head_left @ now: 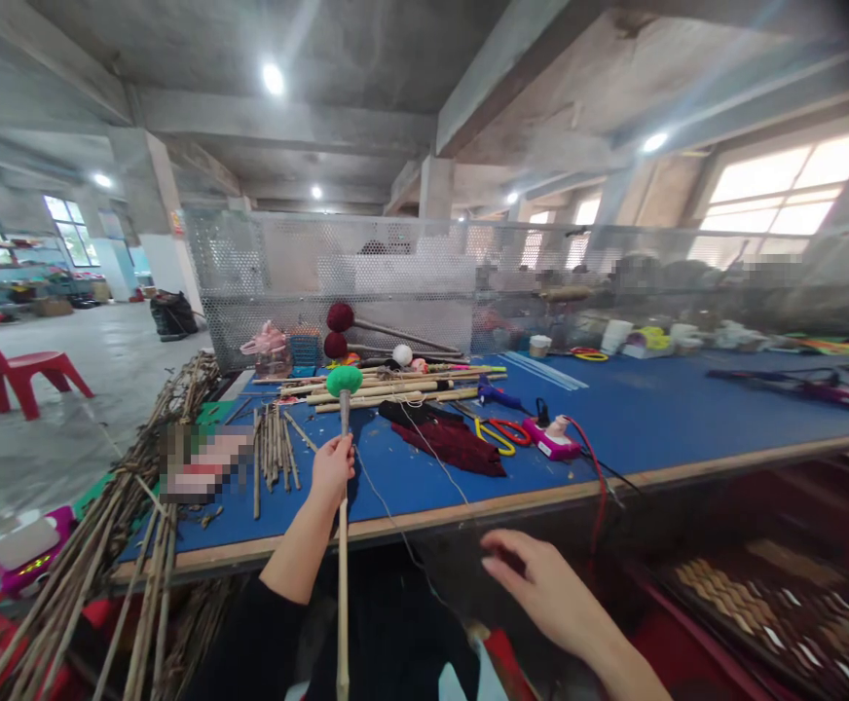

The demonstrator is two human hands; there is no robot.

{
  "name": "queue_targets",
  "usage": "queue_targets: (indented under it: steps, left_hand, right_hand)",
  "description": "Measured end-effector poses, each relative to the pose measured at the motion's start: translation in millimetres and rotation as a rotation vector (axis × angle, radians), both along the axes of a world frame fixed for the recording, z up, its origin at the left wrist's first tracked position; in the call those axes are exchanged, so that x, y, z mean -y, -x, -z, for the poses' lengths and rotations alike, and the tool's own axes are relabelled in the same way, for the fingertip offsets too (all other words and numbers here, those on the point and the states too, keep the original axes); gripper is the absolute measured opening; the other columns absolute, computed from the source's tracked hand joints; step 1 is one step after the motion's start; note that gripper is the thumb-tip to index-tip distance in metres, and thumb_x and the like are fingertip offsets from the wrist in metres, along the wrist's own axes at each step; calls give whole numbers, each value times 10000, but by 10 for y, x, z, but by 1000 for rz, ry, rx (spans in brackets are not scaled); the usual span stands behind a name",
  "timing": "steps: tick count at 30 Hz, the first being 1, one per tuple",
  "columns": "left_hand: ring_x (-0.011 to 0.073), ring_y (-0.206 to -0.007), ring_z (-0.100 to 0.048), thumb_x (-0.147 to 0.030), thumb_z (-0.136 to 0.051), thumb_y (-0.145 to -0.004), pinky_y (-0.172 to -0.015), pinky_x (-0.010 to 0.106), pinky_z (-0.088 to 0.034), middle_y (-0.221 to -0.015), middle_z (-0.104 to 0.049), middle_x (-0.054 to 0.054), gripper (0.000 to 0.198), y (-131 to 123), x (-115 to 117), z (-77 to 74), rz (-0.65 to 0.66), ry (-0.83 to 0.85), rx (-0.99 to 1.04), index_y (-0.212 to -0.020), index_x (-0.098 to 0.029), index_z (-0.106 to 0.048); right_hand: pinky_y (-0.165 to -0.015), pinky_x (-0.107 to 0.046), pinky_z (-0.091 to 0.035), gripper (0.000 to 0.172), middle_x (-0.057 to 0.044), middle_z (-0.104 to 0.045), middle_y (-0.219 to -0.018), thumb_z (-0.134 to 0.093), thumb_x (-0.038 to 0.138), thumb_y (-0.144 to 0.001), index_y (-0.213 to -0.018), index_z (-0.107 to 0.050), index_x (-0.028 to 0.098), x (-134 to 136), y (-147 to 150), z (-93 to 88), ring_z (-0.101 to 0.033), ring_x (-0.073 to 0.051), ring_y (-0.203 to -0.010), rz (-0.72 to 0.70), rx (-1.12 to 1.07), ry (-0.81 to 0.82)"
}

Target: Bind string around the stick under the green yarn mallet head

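Note:
My left hand (332, 469) is closed round the shaft of a mallet with a bamboo handle (344, 594) and a round green head (344, 381). The mallet stands nearly upright in front of the table edge, green head at the top. Lower right, my right hand (523, 565) is in the air before the table edge, its fingers bent and the thumb apart from them. A thin pale thread (435, 453) runs down over the table towards its fingertips; whether it touches them I cannot make out. Dark red cloth (450, 443) lies beyond.
On the blue table (658, 409) lie short sticks (273, 448), longer bamboo rods (387, 393), yellow-handled scissors (494, 436) and a purple power strip (552, 438) with a red cord. Two dark red mallets (341, 316) rest behind. Bundled branches (139, 487) stick out at left.

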State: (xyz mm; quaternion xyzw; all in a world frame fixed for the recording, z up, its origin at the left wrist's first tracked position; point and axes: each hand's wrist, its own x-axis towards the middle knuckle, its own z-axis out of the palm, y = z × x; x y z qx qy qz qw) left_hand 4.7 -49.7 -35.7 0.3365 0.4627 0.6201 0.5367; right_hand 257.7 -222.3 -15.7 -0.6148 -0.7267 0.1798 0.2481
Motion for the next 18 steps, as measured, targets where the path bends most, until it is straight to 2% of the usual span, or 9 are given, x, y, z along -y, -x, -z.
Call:
queue_targets:
  steps: [5,8,11,14,16,18]
  left_hand:
    - [13,-345,-281,-450,-651,-525,-334,142,-158,-470,-392,-85,422,-9,17,-16,-3,8,-8,-773,-139,-511]
    - [13,-345,-275,-459,-636,-545,-336,143,-151,-475,-386,-83,414,-21,25,-12,4,0,-26,-776,-138,-515]
    - [15,-344,-272,-461,-616,-572,-337,143,-150,-474,-374,-85,395,-31,27,0,2,0,-47,-779,-140,-516]
    - [15,-343,-263,-445,-593,-601,-335,143,-150,-478,-369,-83,355,-37,29,9,6,-2,-56,-771,-144,-512]
    - [18,-347,-265,-426,-577,-618,-332,144,-148,-481,-370,-80,321,-42,33,10,2,3,-67,-761,-147,-508]
    - [20,-349,-264,-413,-563,-631,-331,145,-151,-478,-367,-78,291,-46,40,6,-2,10,-78,-742,-151,-501]
  right_hand:
    - [-617,-239,-390,210,-12,-613,-667,-448,325,-766,-711,-594,184,-498,267,-75,-551,-151,-637,-103,-108,-118]
    - [-584,-228,-383,240,-10,-607,-632,-465,352,-750,-691,-601,163,-993,321,-144,-546,-142,-604,-132,-155,-138]
    - [-559,-228,-365,250,-13,-607,-612,-480,358,-735,-680,-621,159,-1688,337,-230,-539,-141,-582,-40,-51,-189]
    - [-595,-237,-373,279,-57,-637,-676,-473,371,-749,-670,-636,159,-2330,414,-260,-570,-160,-647,122,99,-194]
    - [-588,-247,-384,313,-90,-641,-688,-509,426,-722,-631,-635,154,-2638,515,-233,-585,-181,-666,187,190,-120]
    - [-558,-248,-394,258,-87,-629,-631,-617,403,-631,-580,-625,150,-2862,637,-215,-585,-182,-617,158,223,-58]
